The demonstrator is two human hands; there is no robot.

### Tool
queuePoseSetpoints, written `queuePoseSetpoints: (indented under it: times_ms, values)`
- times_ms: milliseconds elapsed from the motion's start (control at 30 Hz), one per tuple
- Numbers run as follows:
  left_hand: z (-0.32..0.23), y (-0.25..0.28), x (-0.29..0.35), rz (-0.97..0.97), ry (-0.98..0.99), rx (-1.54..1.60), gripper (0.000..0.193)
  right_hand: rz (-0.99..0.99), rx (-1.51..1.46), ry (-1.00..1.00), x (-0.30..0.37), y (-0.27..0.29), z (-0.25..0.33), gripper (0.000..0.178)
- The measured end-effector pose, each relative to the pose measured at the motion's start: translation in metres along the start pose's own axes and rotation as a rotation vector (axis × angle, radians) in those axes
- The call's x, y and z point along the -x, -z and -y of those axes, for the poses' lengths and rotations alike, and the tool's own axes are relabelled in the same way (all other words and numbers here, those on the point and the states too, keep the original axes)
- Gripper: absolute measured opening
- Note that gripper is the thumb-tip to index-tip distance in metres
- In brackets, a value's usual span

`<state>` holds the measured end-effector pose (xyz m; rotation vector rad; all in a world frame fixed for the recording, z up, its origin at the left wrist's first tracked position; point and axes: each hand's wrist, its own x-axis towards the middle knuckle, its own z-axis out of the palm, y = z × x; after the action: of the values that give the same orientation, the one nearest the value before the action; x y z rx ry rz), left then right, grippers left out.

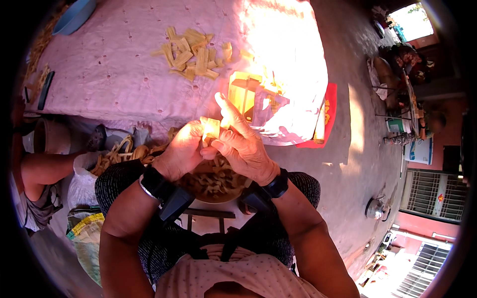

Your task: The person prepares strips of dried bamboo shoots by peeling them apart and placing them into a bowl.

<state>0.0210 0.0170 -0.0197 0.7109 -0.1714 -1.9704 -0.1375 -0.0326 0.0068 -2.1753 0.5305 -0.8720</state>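
Over my lap, near the table's front edge, both hands meet around a small folded pale-yellow strip (pixel 211 129). The fingers of my left hand (pixel 181 151) are closed on its left side. My right hand (pixel 248 151) grips it from the right with thumb and fingers, while its index finger points up and away. Below the hands sits a round container of curled strips (pixel 213 184), partly hidden by them. Just beyond stands a yellow wooden block (pixel 243 89) in strong sunlight. A loose pile of flat pale strips (pixel 194 54) lies farther back on the table.
A pink quilted cloth (pixel 114 69) covers the table. A blue basin (pixel 74 16) and a dark bar-shaped object (pixel 46 90) rest at its left. Another person's leg (pixel 49 171) and a white sack (pixel 84 184) are at left. Something red (pixel 330 114) sits by the right edge; a kettle (pixel 376 208) stands on the floor.
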Motion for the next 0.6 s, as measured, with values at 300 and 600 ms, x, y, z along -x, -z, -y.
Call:
queuePoseSetpoints:
  times_ms: [300,600]
  values:
    - [-0.013,-0.025,0.007,-0.15,-0.366,-0.595,0.018,-0.259,-0.046,-0.331,0.002,0.005,-0.01,0.024]
    - [-0.015,-0.006,0.001,-0.003,-0.405,-1.231,0.007,0.035,-0.205,-0.411,0.002,0.011,-0.018,0.011]
